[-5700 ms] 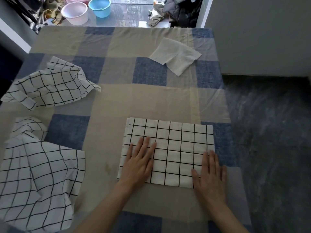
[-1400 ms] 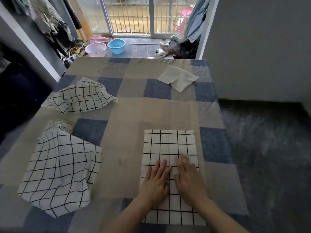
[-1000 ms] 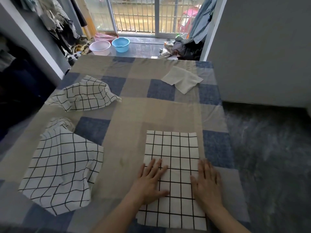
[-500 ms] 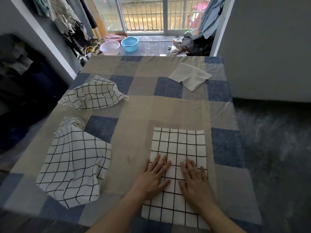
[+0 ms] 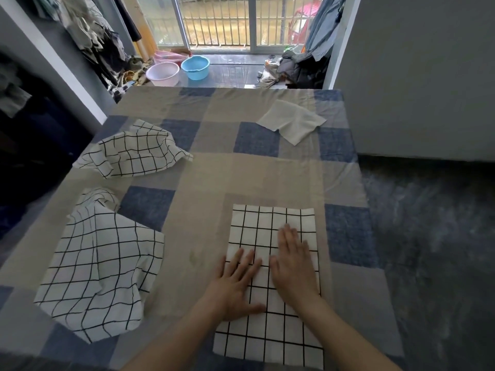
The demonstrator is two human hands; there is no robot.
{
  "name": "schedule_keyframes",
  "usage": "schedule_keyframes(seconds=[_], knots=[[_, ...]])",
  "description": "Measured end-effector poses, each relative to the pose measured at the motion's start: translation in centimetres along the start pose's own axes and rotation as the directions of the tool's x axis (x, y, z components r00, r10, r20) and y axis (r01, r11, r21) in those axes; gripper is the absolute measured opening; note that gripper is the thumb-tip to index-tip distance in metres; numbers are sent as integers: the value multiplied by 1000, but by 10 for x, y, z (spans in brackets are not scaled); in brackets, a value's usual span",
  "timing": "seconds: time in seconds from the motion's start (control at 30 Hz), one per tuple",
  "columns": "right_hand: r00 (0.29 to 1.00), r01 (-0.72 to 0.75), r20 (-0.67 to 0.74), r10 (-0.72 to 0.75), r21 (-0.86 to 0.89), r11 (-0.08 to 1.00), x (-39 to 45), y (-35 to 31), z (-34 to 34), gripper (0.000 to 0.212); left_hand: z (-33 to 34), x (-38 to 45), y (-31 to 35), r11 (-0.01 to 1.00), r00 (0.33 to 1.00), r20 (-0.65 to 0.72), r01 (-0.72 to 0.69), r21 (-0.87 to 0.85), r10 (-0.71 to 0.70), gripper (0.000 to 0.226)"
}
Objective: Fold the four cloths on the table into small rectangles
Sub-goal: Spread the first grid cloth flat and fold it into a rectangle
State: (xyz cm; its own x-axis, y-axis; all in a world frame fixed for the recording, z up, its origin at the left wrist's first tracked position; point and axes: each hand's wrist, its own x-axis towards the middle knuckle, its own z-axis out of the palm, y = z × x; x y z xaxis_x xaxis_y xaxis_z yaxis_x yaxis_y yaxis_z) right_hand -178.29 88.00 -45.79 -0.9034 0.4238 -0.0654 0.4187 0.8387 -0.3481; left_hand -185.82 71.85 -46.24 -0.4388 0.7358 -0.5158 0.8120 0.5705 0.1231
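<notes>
The checked-cloth surface [image 5: 203, 215] carries a folded grid cloth [image 5: 270, 226] under the hands, two crumpled grid cloths [image 5: 99, 274] left of them, and a plain cloth [image 5: 292, 121] beyond.

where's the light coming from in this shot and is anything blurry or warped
Head view: daylight enters through the barred window at the far end, leaving the left wall dark. The right hand is motion-blurred at its fingertips; the left hand and the folded grid cloth look sharp. Wide-angle distortion bends the table edges outward.

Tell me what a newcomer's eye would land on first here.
Both hands, left hand and right hand, press flat on the folded grid-patterned cloth at the table's near edge. Two crumpled grid-patterned cloths lie at the left, and a plain white cloth at the far right corner.
</notes>
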Motion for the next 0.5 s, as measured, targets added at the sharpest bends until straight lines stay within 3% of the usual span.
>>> schedule_keyframes(seconds=[0.1, 0.23, 0.5], knots=[[988, 98, 115, -99, 10, 995, 11, -10, 13, 65, -7, 0, 3, 999, 998, 55, 15, 44, -17, 100], [987, 114, 124, -103, -80, 990, 26, 23, 22, 65, -13, 0, 7, 996, 993, 107, 35, 77, -44, 99], [976, -172, 108, 190, -160, 972, 60, 106, -13, 67, -11, 1, 3, 999, 990, 140, 10, 53, -18, 98]])
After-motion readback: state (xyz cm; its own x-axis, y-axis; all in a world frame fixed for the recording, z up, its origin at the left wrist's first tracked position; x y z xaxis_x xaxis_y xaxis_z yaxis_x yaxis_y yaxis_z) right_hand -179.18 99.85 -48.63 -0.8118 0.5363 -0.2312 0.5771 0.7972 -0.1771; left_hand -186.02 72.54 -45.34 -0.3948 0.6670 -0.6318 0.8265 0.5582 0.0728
